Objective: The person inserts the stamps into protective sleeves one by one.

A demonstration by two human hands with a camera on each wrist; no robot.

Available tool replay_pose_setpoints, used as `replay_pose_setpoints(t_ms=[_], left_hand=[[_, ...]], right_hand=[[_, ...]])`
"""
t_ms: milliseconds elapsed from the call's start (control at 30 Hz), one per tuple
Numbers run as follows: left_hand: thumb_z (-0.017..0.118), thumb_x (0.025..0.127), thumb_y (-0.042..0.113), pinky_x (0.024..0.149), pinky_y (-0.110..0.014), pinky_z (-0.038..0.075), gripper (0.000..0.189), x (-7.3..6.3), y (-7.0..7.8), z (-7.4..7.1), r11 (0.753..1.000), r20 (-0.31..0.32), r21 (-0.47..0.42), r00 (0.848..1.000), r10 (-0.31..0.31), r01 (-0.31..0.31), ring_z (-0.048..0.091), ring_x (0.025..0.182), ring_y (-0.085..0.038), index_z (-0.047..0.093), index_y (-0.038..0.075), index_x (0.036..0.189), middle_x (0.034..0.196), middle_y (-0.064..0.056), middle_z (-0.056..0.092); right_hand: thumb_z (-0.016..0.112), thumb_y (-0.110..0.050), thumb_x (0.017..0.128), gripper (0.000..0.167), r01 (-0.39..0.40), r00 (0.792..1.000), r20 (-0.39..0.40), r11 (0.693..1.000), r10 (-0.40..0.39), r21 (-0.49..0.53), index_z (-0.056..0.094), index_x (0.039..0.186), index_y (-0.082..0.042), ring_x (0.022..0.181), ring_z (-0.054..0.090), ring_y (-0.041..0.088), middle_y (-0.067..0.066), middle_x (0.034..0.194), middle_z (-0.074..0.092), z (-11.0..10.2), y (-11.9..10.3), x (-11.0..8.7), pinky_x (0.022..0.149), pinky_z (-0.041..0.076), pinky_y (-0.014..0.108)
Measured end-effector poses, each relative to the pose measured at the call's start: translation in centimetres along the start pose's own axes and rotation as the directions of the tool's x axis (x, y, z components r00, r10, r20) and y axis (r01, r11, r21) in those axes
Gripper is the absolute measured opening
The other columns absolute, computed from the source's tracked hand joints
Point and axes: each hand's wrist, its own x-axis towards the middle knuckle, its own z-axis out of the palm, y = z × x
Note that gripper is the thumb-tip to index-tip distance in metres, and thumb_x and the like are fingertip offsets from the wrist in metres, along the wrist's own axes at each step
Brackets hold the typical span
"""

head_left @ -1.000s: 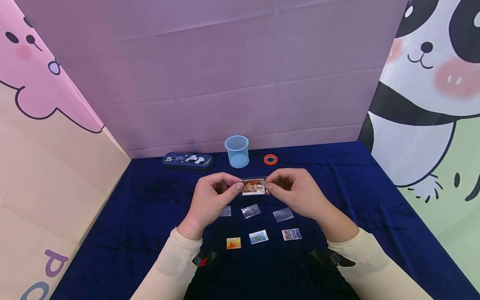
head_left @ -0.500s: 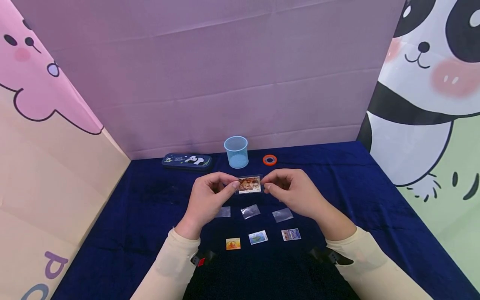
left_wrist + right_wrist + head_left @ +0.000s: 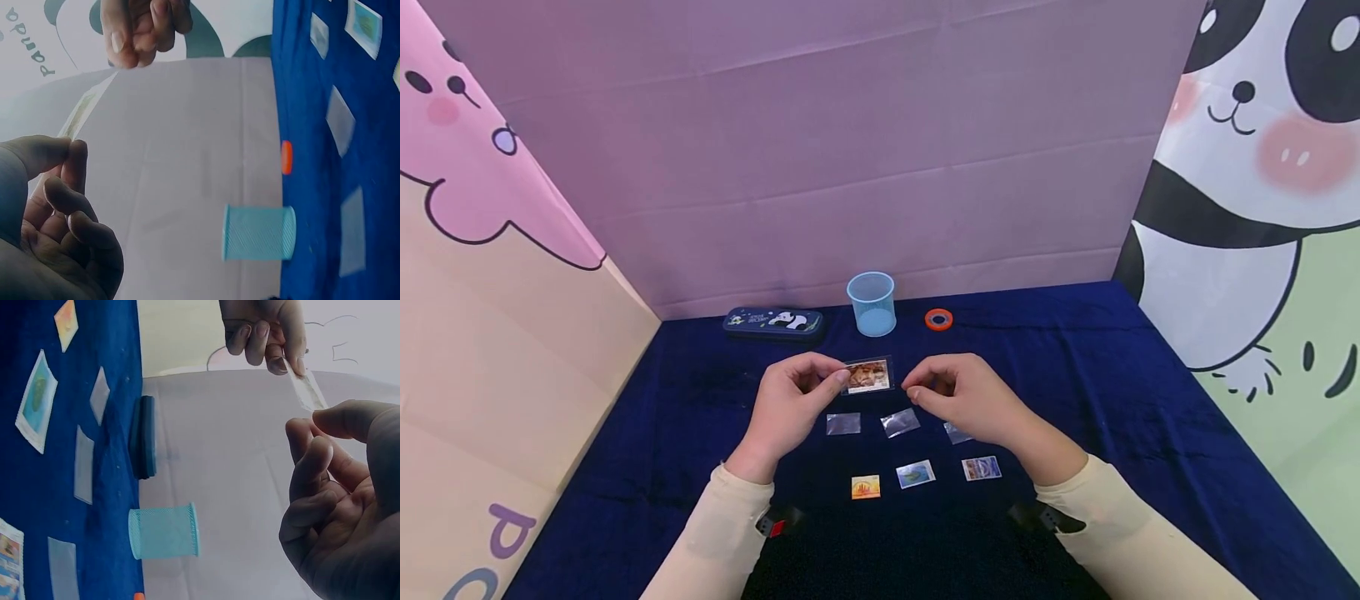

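Note:
A brown picture stamp point(image 3: 868, 377) sits in a clear plastic sleeve, raised above the cloth. My left hand point(image 3: 796, 407) pinches the sleeve's left end between thumb and fingers. The right hand point(image 3: 964, 398) is just off the sleeve's right end, fingers loosely bent and holding nothing; in the left wrist view a gap shows between that hand point(image 3: 145, 31) and the sleeve's tip. Below the hands lie small clear sleeves point(image 3: 843, 424) in a row, the right one partly covered by the right hand. Nearer still are a yellow stamp point(image 3: 866, 487), a blue-green stamp point(image 3: 916, 474) and a purple-blue stamp point(image 3: 982, 468).
Along the back of the dark blue cloth point(image 3: 647, 467) stand a panda pencil case point(image 3: 775, 322), a light blue mesh cup point(image 3: 872, 308) and an orange ring-shaped roll point(image 3: 938, 319). A mauve backdrop point(image 3: 850, 150) rises behind them, with printed panels at both sides.
The left hand has moved left with the sleeved stamp. My right hand has let go of the sleeve's right end and shifted slightly left and lower.

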Motion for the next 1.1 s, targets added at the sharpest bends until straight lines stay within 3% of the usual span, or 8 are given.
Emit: replay_pose_setpoints(t_ms=[233,400,800,1100], left_hand=[[0.076,0.099,0.022,0.054,-0.027,0.037,0.009,-0.8,-2.3,-1.6,0.999,-0.04,0.015,0.998,-0.045,0.046,0.046,0.058,-0.015,0.08,0.015,0.1,0.08,-0.003,0.066],[0.075,0.1,0.021,0.056,-0.028,0.036,0.01,-1.4,-3.6,-2.9,0.995,-0.064,0.027,0.994,-0.089,0.091,0.045,0.06,-0.015,0.079,0.012,0.1,0.083,-0.005,0.066],[0.074,0.101,0.025,0.055,-0.028,0.043,0.014,-2.6,-8.0,-5.7,0.969,-0.025,0.105,0.975,-0.221,0.223,0.052,0.061,-0.016,0.078,0.012,0.102,0.082,-0.006,0.065],[0.073,0.101,0.028,0.06,-0.028,0.046,0.019,-3.1,-10.0,-7.3,0.952,-0.034,0.099,0.957,-0.287,0.289,0.055,0.069,-0.019,0.078,0.01,0.107,0.093,-0.008,0.072]], right_hand=[[0.073,-0.019,0.1,0.008,-0.015,0.999,0.049,1.0,0.015,0.008,0.076,0.103,-0.026,0.063,0.057,0.018,-0.005,0.089,0.067,1.2,0.4,0.2,0.05,0.046,0.03],[0.073,-0.02,0.1,0.005,0.024,0.997,0.074,1.0,-0.024,-0.003,0.076,0.101,-0.023,0.064,0.057,0.016,-0.007,0.086,0.067,1.9,0.9,0.3,0.054,0.045,0.029],[0.073,-0.021,0.099,0.005,0.007,0.986,0.169,0.999,-0.002,-0.031,0.076,0.102,-0.023,0.065,0.058,0.013,-0.012,0.091,0.067,3.9,1.4,0.2,0.058,0.049,0.029],[0.074,-0.019,0.099,0.009,-0.008,0.977,0.211,0.998,0.019,-0.056,0.075,0.098,-0.028,0.066,0.06,0.011,-0.014,0.09,0.066,5.3,1.6,0.1,0.06,0.051,0.029]])
